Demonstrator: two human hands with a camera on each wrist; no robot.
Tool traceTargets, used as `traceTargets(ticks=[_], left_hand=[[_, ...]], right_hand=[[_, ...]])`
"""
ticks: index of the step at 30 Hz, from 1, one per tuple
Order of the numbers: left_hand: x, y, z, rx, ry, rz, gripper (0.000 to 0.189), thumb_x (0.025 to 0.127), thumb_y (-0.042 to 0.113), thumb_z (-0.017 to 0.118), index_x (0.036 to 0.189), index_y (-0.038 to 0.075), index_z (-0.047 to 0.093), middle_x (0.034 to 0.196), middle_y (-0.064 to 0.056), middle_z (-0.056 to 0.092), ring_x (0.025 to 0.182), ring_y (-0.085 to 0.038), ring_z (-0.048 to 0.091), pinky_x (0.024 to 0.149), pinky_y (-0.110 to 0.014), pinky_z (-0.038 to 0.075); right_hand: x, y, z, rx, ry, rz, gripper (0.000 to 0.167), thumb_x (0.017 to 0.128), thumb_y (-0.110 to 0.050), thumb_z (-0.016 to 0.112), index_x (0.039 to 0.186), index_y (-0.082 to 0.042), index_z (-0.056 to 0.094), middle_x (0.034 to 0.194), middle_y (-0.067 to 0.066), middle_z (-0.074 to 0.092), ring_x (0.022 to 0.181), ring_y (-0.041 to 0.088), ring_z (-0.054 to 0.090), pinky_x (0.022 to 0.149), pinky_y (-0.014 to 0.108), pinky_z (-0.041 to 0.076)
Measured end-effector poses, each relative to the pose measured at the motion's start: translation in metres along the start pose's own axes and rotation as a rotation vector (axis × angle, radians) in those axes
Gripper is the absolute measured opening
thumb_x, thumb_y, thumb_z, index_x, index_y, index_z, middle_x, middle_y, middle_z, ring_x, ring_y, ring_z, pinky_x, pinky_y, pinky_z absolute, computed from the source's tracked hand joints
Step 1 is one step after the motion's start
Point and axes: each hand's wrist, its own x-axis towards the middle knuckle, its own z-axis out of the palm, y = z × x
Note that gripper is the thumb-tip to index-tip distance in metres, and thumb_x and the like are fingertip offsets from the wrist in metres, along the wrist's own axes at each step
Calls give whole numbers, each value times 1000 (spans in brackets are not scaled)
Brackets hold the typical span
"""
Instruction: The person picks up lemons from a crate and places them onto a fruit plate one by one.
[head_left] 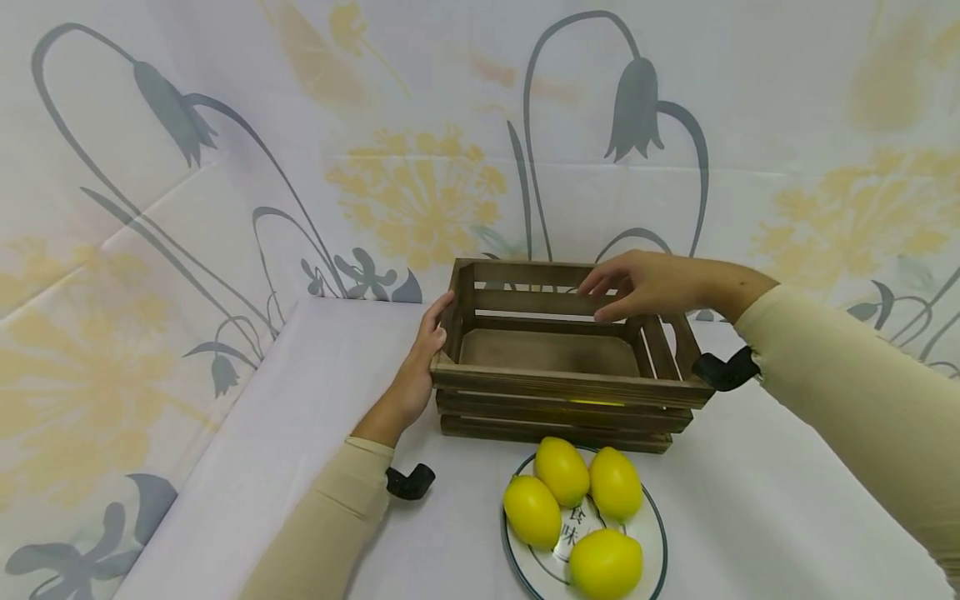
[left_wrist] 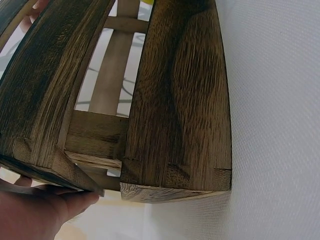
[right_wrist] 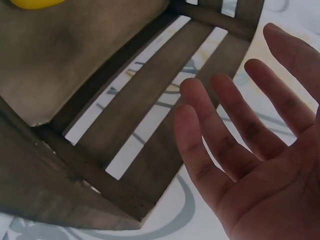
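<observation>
A dark brown slatted wooden crate (head_left: 555, 383) stands on the white cloth. My left hand (head_left: 416, 367) grips its left end, fingers up near the top corner; the left wrist view shows that hand (left_wrist: 45, 207) against the end of a side slat. Above the crate's back right part is my right hand (head_left: 648, 287), empty, with its fingers extended and spread in the right wrist view (right_wrist: 250, 145). Inside the crate lies a lemon (right_wrist: 35, 2), mostly hidden by the front slats in the head view, where a yellow strip shows through a gap.
Several lemons (head_left: 615, 483) lie on a round white plate (head_left: 652, 558) with a dark rim and printed characters, just in front of the crate. Behind stands a flower-printed cloth backdrop (head_left: 465, 83). White cloth (head_left: 300, 375) covers the tabletop.
</observation>
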Motion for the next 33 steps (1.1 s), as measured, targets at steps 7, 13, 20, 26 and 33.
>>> traceTargets(ticks=[7,13,20,26,33], left_hand=[[0,0,0,4,4,8,57,105,38,22,160,28,16,168,4,4,155,-21,-3,122,-59,-1],[0,0,1,-1,1,15,57,105,39,23,160,28,15,168,4,4,155,-21,-3,122,-59,0],[0,0,3,-6,3,16,57,105,39,22,160,27,15,168,3,4,155,-21,-2,123,-58,0],[-1,0,4,-2,10,3,56,105,39,23,160,29,16,168,4,5,155,-21,-1,123,-57,1],[-2,0,2,-2,6,6,57,105,39,22,160,28,15,168,3,3,156,-22,-3,122,-59,-1]], right_hand=[[9,-2,2,7,-24,8,46,95,-27,70,136,-9,60,131,14,63,114,26,64,94,41,54],[17,-4,7,55,-122,41,45,96,-28,68,137,-13,58,134,12,61,108,21,65,89,38,57],[25,-9,13,38,-189,24,42,96,-25,68,135,-14,61,126,8,67,104,18,65,87,36,57],[29,-11,17,64,-251,49,41,97,-22,66,136,-12,59,124,8,66,100,19,68,89,38,56],[32,-12,20,77,-334,81,41,99,-23,63,138,-13,56,127,9,65,99,19,71,89,37,57]])
